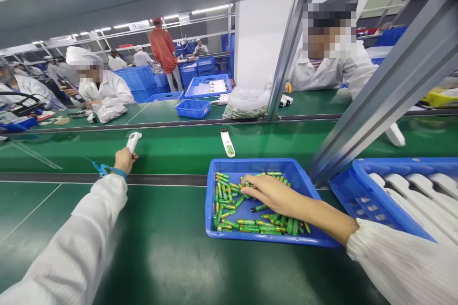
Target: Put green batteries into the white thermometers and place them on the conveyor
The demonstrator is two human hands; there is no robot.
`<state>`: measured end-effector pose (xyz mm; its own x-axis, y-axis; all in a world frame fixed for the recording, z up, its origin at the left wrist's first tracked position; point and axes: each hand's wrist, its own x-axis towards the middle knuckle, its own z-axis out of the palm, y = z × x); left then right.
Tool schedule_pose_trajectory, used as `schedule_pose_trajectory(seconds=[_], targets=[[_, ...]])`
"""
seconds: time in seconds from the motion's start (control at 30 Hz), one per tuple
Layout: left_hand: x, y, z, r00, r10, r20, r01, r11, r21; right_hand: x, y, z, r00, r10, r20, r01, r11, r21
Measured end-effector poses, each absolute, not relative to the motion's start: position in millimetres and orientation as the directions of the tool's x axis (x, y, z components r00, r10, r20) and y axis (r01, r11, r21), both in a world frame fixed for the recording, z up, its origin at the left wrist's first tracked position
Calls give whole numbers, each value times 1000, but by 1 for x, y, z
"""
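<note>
My left hand (124, 159), with a blue band at the wrist, is closed round the handle of a white handheld thermometer (133, 141) over the green conveyor belt. My right hand (270, 194) reaches into a blue plastic tray (208, 214). Its fingers are curled together on a green-and-gold battery, partly hidden under the fingertips. Many loose batteries (246, 222) lie about in the tray, around and below this hand. Behind the tray a second white thermometer (226, 143) lies on the belt, with green batteries showing in its uncovered handle.
To the right, a blue crate (343, 186) holds several white thermometer bodies (415, 190). A slanted metal post (379, 76) rises between tray and crate. Beyond the belt (179, 150) are a small blue bin (193, 108), a plastic bag of parts (246, 103) and co-workers in white coats.
</note>
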<state>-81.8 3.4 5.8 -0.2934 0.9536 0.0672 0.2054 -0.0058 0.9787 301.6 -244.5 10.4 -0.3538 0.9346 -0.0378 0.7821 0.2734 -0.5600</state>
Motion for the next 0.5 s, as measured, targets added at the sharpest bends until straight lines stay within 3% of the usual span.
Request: schedule_pose_trajectory(seconds=[0.07,0.23,0.43,0.5], targets=[[-63,0,12,-210,977,-27,-37,20,999,301,-245,14,-327,944,-39,756,237,-610],[6,-30,31,117,991,-63,-385,104,917,303,-246,20,-273,961,-55,670,149,-727],[100,-98,48,574,818,-46,-517,405,754,309,-245,22,-135,990,27,622,106,-776],[127,-121,47,648,762,-4,-478,410,777,312,-245,24,-66,992,105,607,123,-785]])
